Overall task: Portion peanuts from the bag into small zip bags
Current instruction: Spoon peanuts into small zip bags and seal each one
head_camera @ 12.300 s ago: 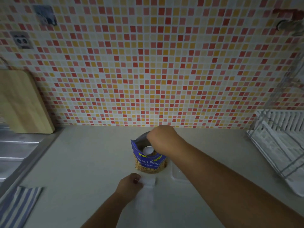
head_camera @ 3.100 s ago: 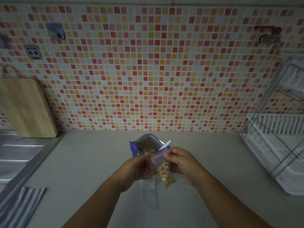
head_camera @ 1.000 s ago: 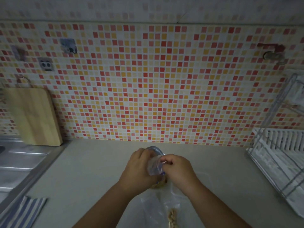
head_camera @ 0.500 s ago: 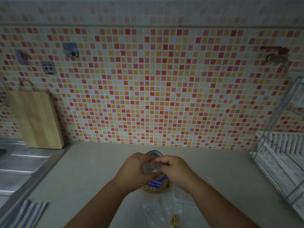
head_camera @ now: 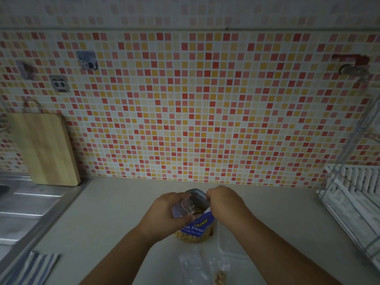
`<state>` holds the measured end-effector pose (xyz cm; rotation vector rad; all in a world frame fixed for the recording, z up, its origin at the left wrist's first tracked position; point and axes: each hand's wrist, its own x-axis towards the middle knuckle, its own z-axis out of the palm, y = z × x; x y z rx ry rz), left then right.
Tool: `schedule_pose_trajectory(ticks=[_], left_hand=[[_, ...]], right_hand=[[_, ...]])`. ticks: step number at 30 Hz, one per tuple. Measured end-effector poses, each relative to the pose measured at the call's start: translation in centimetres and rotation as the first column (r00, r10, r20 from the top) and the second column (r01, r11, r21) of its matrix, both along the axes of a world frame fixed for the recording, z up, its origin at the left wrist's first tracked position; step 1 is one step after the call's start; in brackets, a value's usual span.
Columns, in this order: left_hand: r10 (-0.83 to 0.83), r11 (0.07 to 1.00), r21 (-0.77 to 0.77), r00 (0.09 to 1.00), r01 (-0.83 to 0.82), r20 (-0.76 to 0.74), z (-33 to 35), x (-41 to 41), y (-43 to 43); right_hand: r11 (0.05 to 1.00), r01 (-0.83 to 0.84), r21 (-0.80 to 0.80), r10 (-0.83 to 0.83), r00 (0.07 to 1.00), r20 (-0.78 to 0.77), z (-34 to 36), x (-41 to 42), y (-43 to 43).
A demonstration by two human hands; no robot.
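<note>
The blue peanut bag (head_camera: 196, 229) stands open on the counter, with peanuts showing through its clear lower part. My left hand (head_camera: 164, 214) holds a small empty clear zip bag (head_camera: 183, 207) at the peanut bag's mouth. My right hand (head_camera: 225, 203) is curled over the right rim of the peanut bag, fingers pinched at its white inner flap (head_camera: 207, 210). A small zip bag holding peanuts (head_camera: 220, 276) lies flat on the counter near me. Beside it is another clear, empty bag (head_camera: 189, 262).
A wooden cutting board (head_camera: 44, 149) leans on the tiled wall at the left, above a steel sink drainboard (head_camera: 24, 212). A striped cloth (head_camera: 30, 270) lies at the lower left. A white dish rack (head_camera: 355, 204) fills the right side.
The filled zip bag has been laid on the counter. My left hand now holds an empty zip bag, and my right hand has left it for the peanut bag's rim.
</note>
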<state>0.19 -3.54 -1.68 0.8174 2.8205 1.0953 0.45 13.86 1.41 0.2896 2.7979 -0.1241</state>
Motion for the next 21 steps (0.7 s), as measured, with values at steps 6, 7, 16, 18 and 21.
schedule_pose_trajectory(ticks=[6,7,16,18,21], left_hand=[[0.031,0.982,0.185,0.997,-0.045,0.076,0.1,0.0,-0.6],[0.036,0.971,0.232,0.995,-0.057,0.092,0.1,-0.1,-0.8],[0.074,0.938,0.311,0.964,-0.155,0.256,-0.8,-0.6,-0.6],[0.071,0.941,0.302,0.962,-0.152,0.263,-0.8,-0.6,-0.6],[0.069,0.951,0.277,0.965,-0.14,0.252,-0.9,-0.5,-0.6]], right_hand=[[0.995,-0.089,0.054,0.099,0.961,-0.257,0.5,1.6,-0.2],[0.994,-0.102,0.039,0.109,0.95,-0.292,0.7,1.8,-0.3],[0.979,-0.204,0.011,0.204,0.969,-0.138,-0.6,1.1,-2.2],[0.981,-0.185,-0.067,0.17,0.969,-0.177,-1.4,1.2,-2.6],[0.98,-0.145,-0.136,0.113,0.969,-0.221,-2.0,1.3,-2.7]])
